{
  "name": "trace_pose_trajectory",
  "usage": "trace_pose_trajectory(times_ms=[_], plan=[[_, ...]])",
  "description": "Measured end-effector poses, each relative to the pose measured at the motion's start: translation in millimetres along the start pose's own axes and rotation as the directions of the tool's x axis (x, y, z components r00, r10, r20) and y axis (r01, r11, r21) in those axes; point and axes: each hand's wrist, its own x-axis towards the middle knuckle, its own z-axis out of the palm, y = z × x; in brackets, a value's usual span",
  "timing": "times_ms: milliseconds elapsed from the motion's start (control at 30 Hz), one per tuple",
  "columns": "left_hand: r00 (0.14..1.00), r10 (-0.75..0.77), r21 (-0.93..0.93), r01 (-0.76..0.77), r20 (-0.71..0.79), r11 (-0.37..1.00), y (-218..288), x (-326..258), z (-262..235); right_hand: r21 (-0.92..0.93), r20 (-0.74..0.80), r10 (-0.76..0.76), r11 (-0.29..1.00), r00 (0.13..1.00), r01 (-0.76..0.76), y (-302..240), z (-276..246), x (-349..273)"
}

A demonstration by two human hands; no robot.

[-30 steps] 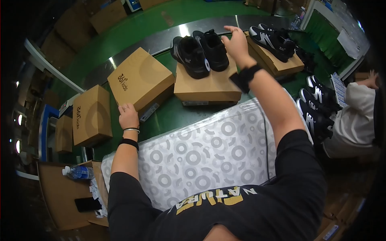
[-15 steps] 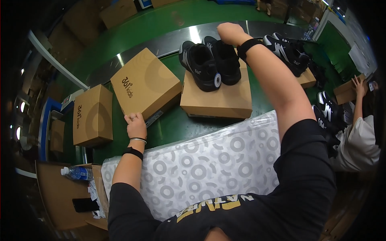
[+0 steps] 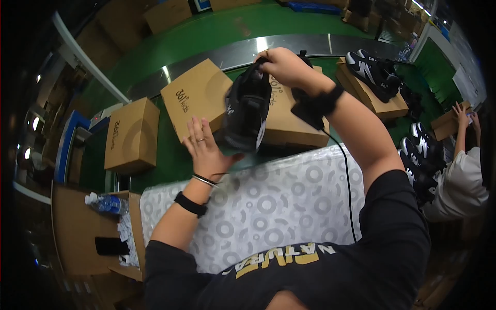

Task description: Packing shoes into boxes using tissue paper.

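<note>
A black sneaker (image 3: 247, 111), somewhat blurred, hangs tilted in front of the middle shoebox (image 3: 294, 124). My right hand (image 3: 284, 67) is closed on its upper end. Dark parts of what seems to be the second sneaker show behind my right hand and wrist, mostly hidden. Just left of the held sneaker's lower end is my left hand (image 3: 207, 152), fingers spread and holding nothing. Beyond its fingertips lies a tilted brown shoebox (image 3: 199, 93) with its lid shut.
Another shoebox (image 3: 133, 135) stands at the left. White patterned sheeting (image 3: 279, 201) covers the near table. On the right, black sneakers (image 3: 372, 75) rest on a box, beside a co-worker's hands (image 3: 461, 116). A bottle (image 3: 107, 203) and phone (image 3: 111, 246) are at lower left.
My right hand has taken hold of a sneaker and lifted it off the middle box, tilting it toward me. My left hand has let go of the tilted shoebox and opened.
</note>
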Motion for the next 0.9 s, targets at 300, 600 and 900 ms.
trace_pose_trajectory(times_ms=[300, 600, 900], plan=[[0.878, 0.244, -0.050, -0.289, -0.412, 0.956, 54.7, -75.6, -72.5, 0.939, -0.108, 0.226, 0.342, 0.968, 0.025, -119.8, 26.3, -130.4], [0.569, -0.749, -0.016, 0.800, 0.340, 0.600, -9.2, -175.4, -141.9, 0.655, 0.065, 0.543, 0.609, 0.837, -0.447, -75.7, 147.9, -159.8], [0.568, -0.823, 0.628, 0.637, 0.010, 0.447, -45.7, -269.9, -126.4, 0.565, -0.132, 0.609, 0.694, 0.782, -0.445, -64.5, 168.4, -197.0]])
